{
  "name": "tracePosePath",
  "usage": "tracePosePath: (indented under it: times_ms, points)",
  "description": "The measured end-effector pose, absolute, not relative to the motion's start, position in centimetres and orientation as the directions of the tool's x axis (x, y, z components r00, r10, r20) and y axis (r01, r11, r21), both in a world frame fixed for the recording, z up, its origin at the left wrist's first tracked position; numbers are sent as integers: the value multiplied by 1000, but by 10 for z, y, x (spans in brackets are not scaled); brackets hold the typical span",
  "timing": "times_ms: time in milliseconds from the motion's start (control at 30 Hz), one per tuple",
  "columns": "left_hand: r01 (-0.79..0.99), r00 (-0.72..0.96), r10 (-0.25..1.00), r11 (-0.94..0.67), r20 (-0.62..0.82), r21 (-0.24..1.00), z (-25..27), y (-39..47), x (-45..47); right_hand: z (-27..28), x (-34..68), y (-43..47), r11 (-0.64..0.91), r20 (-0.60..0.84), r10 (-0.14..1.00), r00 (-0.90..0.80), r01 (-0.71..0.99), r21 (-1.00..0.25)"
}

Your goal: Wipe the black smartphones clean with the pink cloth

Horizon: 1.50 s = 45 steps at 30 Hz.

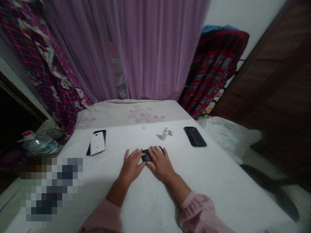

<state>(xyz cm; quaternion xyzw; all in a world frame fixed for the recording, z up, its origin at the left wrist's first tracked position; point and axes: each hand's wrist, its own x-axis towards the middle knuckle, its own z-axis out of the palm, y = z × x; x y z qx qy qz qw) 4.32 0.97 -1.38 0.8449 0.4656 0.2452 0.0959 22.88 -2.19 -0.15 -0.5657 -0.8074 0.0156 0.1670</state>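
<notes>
A black phone (146, 155) lies crosswise on the white-covered table in front of me, its right part covered by my fingers. My left hand (131, 165) grips its left end, with fingertips at the far corner and the thumb at the near side. Across its right part, my right hand (159, 163) rests with the fingers over the top and the thumb along the near edge. Just beyond the hands stands a small white spray bottle (165, 134), with a small blue-and-white item (170, 133) beside it.
A white phone (97, 143) lies on a dark one (88, 150) at the left. Stacked black phones (195, 136) sit at the right. A small pale square (143, 128) lies farther back. Purple curtains (155, 48) hang behind the table (209, 184). A large water bottle (40, 144) stands off its left side.
</notes>
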Motion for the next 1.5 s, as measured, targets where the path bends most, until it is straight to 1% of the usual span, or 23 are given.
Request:
tracePosePath:
  times_ms: [67,133,200,333,400,467,633,700,767,867,1000,1100,1167,1367,1500]
  points:
    - [735,465,830,-556,309,388,-13,10,42,1,227,-26,397,253,906,-341,891,-220]
    - [730,480,823,-566,303,383,-13,10,42,-1,230,-28,393,248,907,-339,894,-215]
    - [726,490,818,-574,301,378,-12,10,42,-5,235,-27,322,245,931,-269,924,-206]
    - [720,493,814,-580,308,380,-13,9,42,-14,245,-23,106,245,968,-58,977,-187]
    - [718,493,813,-581,309,383,-13,10,42,-15,246,-21,82,235,971,-38,980,-180]
    - [716,495,813,-581,306,387,-13,10,42,-13,242,-20,125,226,971,-83,976,-177]
    - [711,494,813,-582,310,394,-14,10,41,-4,226,-25,312,242,934,-264,931,-188]
    - [708,499,810,-587,309,393,-14,10,41,-3,224,-27,343,250,924,-291,918,-199]
    - [708,503,809,-588,304,392,-14,10,41,-3,225,-28,335,246,927,-282,919,-208]
    - [705,509,807,-590,299,393,-14,10,40,-7,233,-28,248,222,954,-200,946,-211]
    - [699,505,805,-592,310,400,-16,11,40,-13,243,-29,100,224,973,-59,979,-177]
    - [695,502,802,-596,323,402,-17,11,40,-15,245,-29,52,246,969,-10,985,-166]
    - [692,504,800,-599,326,403,-17,11,40,-15,242,-28,75,243,970,-31,981,-177]
    - [698,513,807,-590,291,406,-14,11,40,-4,220,-27,279,228,947,-228,933,-229]
    - [702,511,811,-586,287,405,-13,11,40,1,213,-33,349,238,926,-294,906,-239]
